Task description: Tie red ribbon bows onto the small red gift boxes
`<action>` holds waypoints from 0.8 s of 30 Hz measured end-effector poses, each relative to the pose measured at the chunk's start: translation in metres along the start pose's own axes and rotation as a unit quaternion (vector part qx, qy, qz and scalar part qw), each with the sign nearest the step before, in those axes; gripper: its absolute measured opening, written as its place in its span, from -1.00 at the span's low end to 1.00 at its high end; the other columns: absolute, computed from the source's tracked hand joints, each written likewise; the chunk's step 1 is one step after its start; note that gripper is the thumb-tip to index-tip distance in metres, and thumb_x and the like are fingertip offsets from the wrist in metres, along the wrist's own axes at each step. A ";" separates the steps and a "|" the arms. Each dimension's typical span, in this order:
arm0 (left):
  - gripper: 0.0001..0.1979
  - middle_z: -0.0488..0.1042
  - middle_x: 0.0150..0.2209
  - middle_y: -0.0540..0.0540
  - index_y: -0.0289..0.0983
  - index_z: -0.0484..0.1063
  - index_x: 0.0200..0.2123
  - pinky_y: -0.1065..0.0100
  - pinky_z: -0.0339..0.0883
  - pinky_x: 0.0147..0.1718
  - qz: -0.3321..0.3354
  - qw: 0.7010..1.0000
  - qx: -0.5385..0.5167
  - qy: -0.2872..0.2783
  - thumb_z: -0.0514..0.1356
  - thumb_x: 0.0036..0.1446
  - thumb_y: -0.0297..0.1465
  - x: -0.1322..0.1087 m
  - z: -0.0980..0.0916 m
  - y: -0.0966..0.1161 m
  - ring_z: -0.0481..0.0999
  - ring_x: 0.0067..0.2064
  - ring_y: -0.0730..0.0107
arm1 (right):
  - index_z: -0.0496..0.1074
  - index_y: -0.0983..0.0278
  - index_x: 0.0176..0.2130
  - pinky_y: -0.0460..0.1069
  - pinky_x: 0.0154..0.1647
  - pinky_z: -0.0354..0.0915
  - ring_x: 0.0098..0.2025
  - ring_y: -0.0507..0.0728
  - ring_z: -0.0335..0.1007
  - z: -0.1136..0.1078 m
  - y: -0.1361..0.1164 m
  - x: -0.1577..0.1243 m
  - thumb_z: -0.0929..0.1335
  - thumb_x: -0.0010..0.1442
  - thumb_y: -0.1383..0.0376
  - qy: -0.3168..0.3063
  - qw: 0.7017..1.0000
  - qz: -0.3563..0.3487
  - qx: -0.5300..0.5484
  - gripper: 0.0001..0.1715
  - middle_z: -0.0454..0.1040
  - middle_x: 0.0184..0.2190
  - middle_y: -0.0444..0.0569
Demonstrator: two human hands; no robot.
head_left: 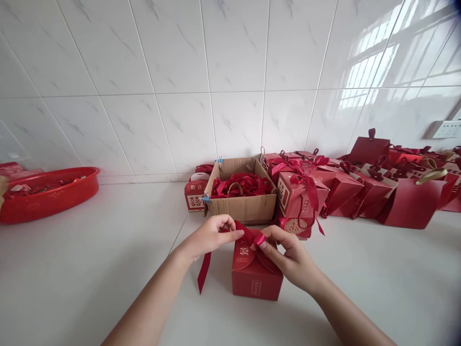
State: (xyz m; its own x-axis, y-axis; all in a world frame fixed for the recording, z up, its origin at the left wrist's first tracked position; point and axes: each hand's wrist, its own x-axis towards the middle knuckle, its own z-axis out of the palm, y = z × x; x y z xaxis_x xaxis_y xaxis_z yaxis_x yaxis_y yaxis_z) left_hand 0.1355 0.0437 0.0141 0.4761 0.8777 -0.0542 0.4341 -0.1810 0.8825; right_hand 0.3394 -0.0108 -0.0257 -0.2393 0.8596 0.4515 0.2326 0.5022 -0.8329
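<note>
A red gift box (pixel 256 281) with pale printed characters stands upright on the white counter in front of me. Over its top runs a red satin ribbon (pixel 203 274), one end of which hangs down at the left. My left hand (pixel 218 233) pinches the ribbon above the box's left top edge. At the top of the box, my right hand (pixel 290 254) has thumb and fingers closed on a folded part of the same ribbon. Part of the box's top is hidden by my right fingers.
Behind the box sits an open cardboard carton (pixel 241 210) full of red ribbons. Finished-looking red boxes with bows (pixel 302 194) stand to its right, with several more red boxes (pixel 414 204) farther right. A red oval basin (pixel 54 199) rests at the left. A tiled wall (pixel 237 120) closes the back.
</note>
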 end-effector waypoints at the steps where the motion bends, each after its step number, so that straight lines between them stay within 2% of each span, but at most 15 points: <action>1: -0.69 0.36 -0.40 0.03 -0.26 0.34 -0.40 0.40 0.20 -0.34 0.007 1.000 0.001 0.001 0.25 0.00 -0.12 -0.001 -0.003 0.002 0.33 -0.32 0.42 | 0.43 0.24 -0.32 -0.07 -0.36 0.23 -0.40 0.05 0.28 0.002 0.000 0.000 0.25 0.27 0.18 0.013 1.000 0.004 -0.002 -0.75 0.46 -0.42 -0.07; 6: -0.80 0.36 -0.44 0.03 -0.24 0.46 -0.39 0.40 0.22 -0.38 0.036 0.996 0.078 0.000 0.29 -0.05 -0.23 -0.009 -0.012 0.008 0.35 -0.35 0.40 | 0.42 0.25 -0.32 -0.05 -0.40 0.20 -0.44 0.06 0.24 0.008 0.005 -0.002 0.25 0.26 0.22 0.100 0.994 0.003 -0.050 -0.78 0.47 -0.44 -0.06; 10: -0.81 0.46 -0.34 -0.01 -0.16 0.53 -0.27 0.38 0.28 -0.34 0.068 0.990 0.127 0.011 0.25 -0.01 -0.29 -0.014 -0.011 0.010 0.41 -0.31 0.35 | 0.44 0.24 -0.35 0.03 -0.22 0.24 -0.26 0.13 0.32 0.008 0.006 -0.002 0.28 0.23 0.30 0.148 0.979 -0.070 -0.123 -0.84 0.53 -0.17 0.03; 12: -0.82 0.48 -0.30 -0.03 -0.16 0.53 -0.25 0.37 0.31 -0.34 0.086 0.986 0.140 0.016 0.22 0.03 -0.32 -0.016 -0.010 0.011 0.43 -0.31 0.35 | 0.45 0.23 -0.34 0.03 -0.25 0.25 -0.27 0.13 0.32 0.007 0.006 -0.002 0.27 0.23 0.30 0.133 0.981 -0.080 -0.120 -0.83 0.53 -0.16 0.03; 16: -0.87 0.48 -0.34 -0.03 -0.21 0.49 -0.34 0.37 0.32 -0.34 0.103 0.982 0.148 0.051 0.17 0.09 -0.34 -0.021 -0.010 0.012 0.44 -0.34 0.38 | 0.47 0.21 -0.26 -0.04 -0.40 0.24 -0.38 0.09 0.30 0.004 0.007 -0.001 0.25 0.26 0.27 0.077 0.994 -0.040 -0.064 -0.80 0.50 -0.40 -0.03; 20: -0.83 0.50 -0.29 -0.08 -0.23 0.51 -0.33 0.32 0.34 -0.25 0.113 0.976 0.160 0.092 0.18 0.11 -0.28 -0.026 -0.008 0.014 0.47 -0.23 0.30 | 0.42 0.25 -0.32 -0.04 -0.29 0.28 -0.30 0.08 0.39 0.005 0.005 -0.001 0.23 0.27 0.26 0.029 0.999 -0.016 0.035 -0.79 0.51 -0.36 -0.04; 24: -0.81 0.50 -0.17 -0.11 -0.25 0.47 -0.33 0.31 0.35 -0.15 0.122 0.977 0.126 0.122 0.14 0.17 -0.26 -0.031 0.001 0.015 0.47 -0.11 0.28 | 0.39 0.29 -0.34 -0.05 -0.34 0.32 -0.35 0.09 0.45 0.009 -0.001 0.002 0.26 0.23 0.21 0.041 0.990 0.050 0.127 -0.79 0.53 -0.41 -0.02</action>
State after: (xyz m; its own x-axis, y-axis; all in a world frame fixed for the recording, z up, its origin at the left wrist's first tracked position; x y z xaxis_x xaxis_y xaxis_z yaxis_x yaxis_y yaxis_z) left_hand 0.1280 0.0129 0.0288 0.4059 0.8687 0.2839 0.5200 -0.4750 0.7099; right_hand 0.3301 -0.0104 -0.0270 -0.1482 0.9134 0.3792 0.0038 0.3840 -0.9233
